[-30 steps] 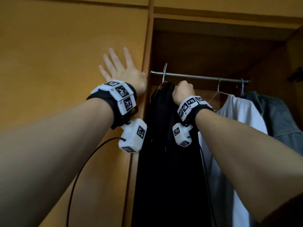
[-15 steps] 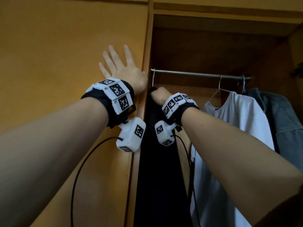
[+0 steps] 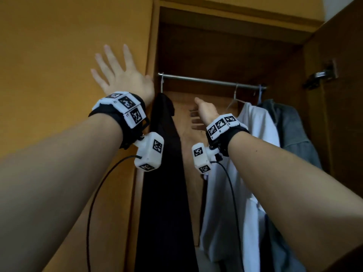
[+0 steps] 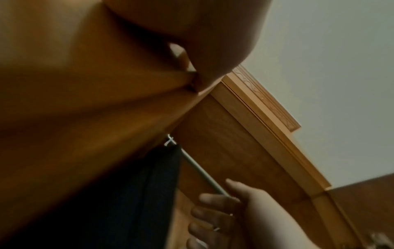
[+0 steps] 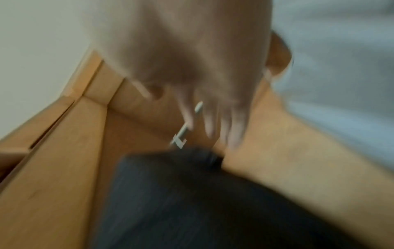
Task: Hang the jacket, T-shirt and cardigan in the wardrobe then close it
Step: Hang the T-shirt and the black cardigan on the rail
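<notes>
Cardigan [image 3: 163, 173] hangs half hidden by forearms; right-wrist view perhaps motion-blurred

Left palm [image 4: 202, 33] fills top of frame, pressed vs orange-brown wooden wardrobe door [image 4: 74, 109]. Dark cardigan [image 4: 136, 193] hangs from thin metal rail [image 4: 200, 170] at its left end. Right hand [image 4: 230, 217] w/ spread fingers, empty, just below rail.

smooth orange wood door [image 3: 68, 55]; dull metal rail [image 3: 206, 81]; matt black cloth cardigan [image 3: 167, 173]; white cotton-like t-shirt [image 3: 253, 134].
</notes>
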`<state>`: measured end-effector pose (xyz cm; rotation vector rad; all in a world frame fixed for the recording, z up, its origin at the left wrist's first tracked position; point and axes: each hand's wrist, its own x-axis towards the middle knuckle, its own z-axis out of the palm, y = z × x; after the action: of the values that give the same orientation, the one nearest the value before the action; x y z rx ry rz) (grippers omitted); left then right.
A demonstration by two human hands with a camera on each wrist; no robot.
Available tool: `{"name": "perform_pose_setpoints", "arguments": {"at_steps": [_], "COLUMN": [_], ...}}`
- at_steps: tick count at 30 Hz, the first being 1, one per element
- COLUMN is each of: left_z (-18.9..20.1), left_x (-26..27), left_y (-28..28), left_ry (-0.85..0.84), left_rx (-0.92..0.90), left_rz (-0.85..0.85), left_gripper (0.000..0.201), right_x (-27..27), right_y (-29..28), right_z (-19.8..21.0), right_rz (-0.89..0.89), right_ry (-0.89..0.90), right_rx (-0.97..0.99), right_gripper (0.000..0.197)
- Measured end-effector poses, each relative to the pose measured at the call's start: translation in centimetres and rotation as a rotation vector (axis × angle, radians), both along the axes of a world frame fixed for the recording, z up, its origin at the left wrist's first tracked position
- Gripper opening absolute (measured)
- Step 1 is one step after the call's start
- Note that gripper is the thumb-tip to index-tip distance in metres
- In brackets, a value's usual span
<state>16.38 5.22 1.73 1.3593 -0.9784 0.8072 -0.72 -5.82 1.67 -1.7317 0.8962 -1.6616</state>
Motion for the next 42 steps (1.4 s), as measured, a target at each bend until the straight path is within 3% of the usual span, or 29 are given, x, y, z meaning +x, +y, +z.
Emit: {"name": "perform_pose_setpoints", "arguments": {"at_steps": [4,9,12,15,22,24,27,30,42], "left_z": [-0.2,0.1,0.0,0.2,0.1,0.0,0.0,0.0,-0.3], "left_x": [-4.1,-5.2,-5.3,-5.3,-5.3,-5.3,-5.2,-5.3,-5.2], "left_y": [-0.5,-1.4,-1.9,-2.6,-3.9,-4.0,-4.2,-4.2,-3.7], "left_ry": [0.203,0.227,0.219,0.199,0.15,0.152,0.128,0.127,0.124], "left_rx": [-0.176,-0.213,-0.216,-0.233,-0.261,-0.257,-0.272,-0.273,-0.234], "left_rz": [-0.05,-0.01,0.059,0.107,0.26,0.282,0.301,0.311,0.255], "left_gripper": [0.077,0.077,0.077,0.076,0.074,0.074,0.074,0.074,0.076], "right_x": [-6.8,-14.3,-16.5,-17.1,-15.9,-15.3,-14.3,-13.0,-7.5], "right_y": [1.0,0.2,-1.5,-2.7,-4.4,-5.3,-6.2,-5.9,-3.1], "right_z": [0.9,1.4,1.6,2.4,4.4,4.5,4.4,4.1,4.1], "right_rz": [-0.641,-1.035,-0.98,-0.755,-0.536,-0.526,-0.539,-0.502,-0.451], "right_ry": [0.115,0.288,0.341,0.32,0.385,0.399,0.39,0.376,0.436], "right_rx": [-0.194,-0.239,-0.144,-0.152,-0.09,-0.063,-0.076,-0.088,-0.145], "right_gripper": [0.042,0.045,0.048,0.038,0.021,0.019,0.032,0.021,0.012]}}
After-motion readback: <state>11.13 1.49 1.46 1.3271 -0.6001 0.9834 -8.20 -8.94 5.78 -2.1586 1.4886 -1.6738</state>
